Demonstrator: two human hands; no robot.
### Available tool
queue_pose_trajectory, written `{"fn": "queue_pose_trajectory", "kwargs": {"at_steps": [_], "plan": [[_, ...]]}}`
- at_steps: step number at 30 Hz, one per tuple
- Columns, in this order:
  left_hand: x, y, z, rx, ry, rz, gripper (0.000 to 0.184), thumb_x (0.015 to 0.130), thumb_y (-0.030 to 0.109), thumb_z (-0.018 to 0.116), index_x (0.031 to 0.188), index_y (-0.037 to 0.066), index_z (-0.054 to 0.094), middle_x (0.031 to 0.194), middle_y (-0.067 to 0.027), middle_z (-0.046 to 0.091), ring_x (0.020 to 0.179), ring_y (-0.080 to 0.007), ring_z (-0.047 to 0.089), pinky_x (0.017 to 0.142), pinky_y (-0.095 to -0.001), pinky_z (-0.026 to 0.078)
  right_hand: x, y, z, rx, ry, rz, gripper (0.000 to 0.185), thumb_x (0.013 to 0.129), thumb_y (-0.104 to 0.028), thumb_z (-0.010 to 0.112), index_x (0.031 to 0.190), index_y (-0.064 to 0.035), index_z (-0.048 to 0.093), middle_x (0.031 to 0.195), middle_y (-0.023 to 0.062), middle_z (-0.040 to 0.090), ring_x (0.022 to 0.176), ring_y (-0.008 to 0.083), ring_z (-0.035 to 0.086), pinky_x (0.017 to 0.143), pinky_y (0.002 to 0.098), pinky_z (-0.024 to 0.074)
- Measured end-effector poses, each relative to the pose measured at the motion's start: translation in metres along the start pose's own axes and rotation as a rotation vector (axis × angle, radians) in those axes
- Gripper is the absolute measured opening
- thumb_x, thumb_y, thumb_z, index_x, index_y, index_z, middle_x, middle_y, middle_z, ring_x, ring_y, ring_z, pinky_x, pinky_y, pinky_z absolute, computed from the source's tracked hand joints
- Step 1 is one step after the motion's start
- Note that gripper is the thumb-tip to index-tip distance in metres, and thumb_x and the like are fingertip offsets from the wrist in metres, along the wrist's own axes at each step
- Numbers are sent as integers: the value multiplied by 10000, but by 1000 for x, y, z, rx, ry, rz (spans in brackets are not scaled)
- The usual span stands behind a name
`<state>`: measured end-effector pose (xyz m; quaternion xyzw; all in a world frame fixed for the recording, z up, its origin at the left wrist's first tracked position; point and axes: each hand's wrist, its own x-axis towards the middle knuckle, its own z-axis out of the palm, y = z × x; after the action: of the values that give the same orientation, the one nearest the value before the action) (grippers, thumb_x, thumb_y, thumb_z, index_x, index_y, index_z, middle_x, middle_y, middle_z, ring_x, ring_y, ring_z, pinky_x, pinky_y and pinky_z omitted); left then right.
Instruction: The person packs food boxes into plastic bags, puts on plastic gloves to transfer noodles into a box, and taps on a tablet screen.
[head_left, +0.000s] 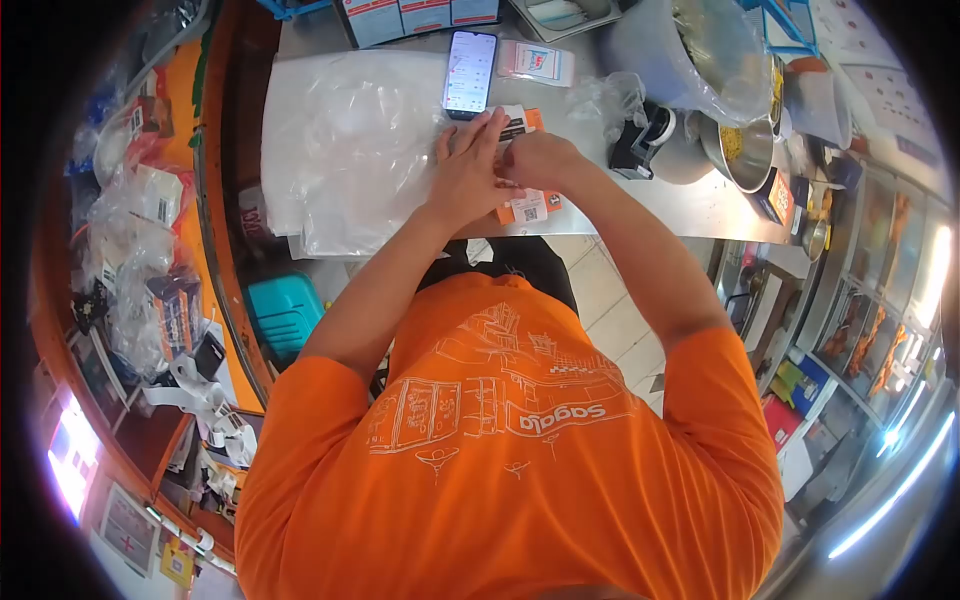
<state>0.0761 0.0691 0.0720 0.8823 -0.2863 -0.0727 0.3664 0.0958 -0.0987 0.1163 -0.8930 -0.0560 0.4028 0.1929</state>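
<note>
My left hand [465,180] lies flat with its fingers stretched out, at the right edge of a pile of clear and white plastic bags [345,150]. Beside it, my right hand [540,160] is closed with its fingers curled down. Whatever those fingers hold, if anything, is hidden. Both hands rest over an orange and white printed piece [530,207] with a QR code, mostly covered by them. A lit smartphone [470,72] lies just beyond my left fingertips. To the phone's right is a small clear packet [537,64] with a red and blue print.
A black tape dispenser [640,140] and crumpled clear plastic [608,100] sit to the right. Farther right are a metal bowl [750,165] with yellow bits and a large plastic-lined tub [650,50]. A turquoise bin [285,305] stands below the table at left.
</note>
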Motion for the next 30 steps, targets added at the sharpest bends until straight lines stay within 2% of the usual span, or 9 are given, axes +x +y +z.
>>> {"fn": "queue_pose_trajectory", "kwargs": {"at_steps": [4,9,13,15,17,19,22,25,30], "plan": [[0,3,0,-11,-26,-41,1174,616,406,858,1524,82,188,1439,-106,464,1423,-225,302,1131,-560,165,-22,-20,-21,-258,35,275,690,784,-689,594,1017,-52,719,967,123,716,920,247,705,825,396,538],[3,10,-4,28,-59,-75,1163,625,384,854,1527,93,180,1435,-101,460,1413,-227,314,1124,-562,182,-47,9,-28,-163,32,608,663,814,-607,628,1163,-44,656,1046,148,697,998,306,678,842,418,532],[1,9,-4,11,-44,-57,1150,630,375,853,1526,98,188,1438,-97,455,1415,-233,311,1121,-563,188,-72,56,18,49,432,505,571,895,-455,596,1255,-11,578,1147,206,656,1062,364,636,911,423,501],[3,9,-5,12,-67,-47,1121,649,381,839,1526,105,197,1448,-98,441,1423,-247,299,1120,-577,184,-73,43,51,-63,949,-19,488,945,-308,539,1349,-39,497,1266,238,584,1164,399,560,998,438,443],[4,9,-3,44,-87,-25,1102,662,399,825,1523,106,204,1456,-102,432,1427,-262,289,1126,-586,170,-69,38,79,100,903,-159,480,956,-277,521,1371,-39,482,1351,251,513,1249,420,477,1053,462,387],[3,8,-5,98,-100,-19,1082,674,417,812,1520,106,212,1465,-105,422,1432,-278,279,1131,-595,156,-61,34,100,-180,808,-11,474,963,-242,513,1374,-12,462,1350,263,502,1257,424,465,1058,482,374],[2,6,-6,122,-82,70,984,689,415,806,1481,109,308,1438,-110,437,1415,-333,289,1132,-634,130,-49,52,119,535,867,94,487,993,-264,487,1391,11,431,1376,272,468,1256,410,472,1061,463,373],[1,1,-26,130,-32,205,948,723,410,782,1483,112,301,1438,-109,443,1419,-340,279,1122,-657,137,-57,26,92,638,952,80,492,999,-261,480,1389,34,421,1360,268,485,1247,412,479,1058,450,380],[24,-58,-84,121,150,-1,429,802,139,677,1194,48,530,1219,-169,551,1198,-398,471,1027,-514,378,-30,18,86,588,831,-7,490,992,-236,505,1378,54,423,1348,271,499,1245,433,475,1055,452,382]]}}
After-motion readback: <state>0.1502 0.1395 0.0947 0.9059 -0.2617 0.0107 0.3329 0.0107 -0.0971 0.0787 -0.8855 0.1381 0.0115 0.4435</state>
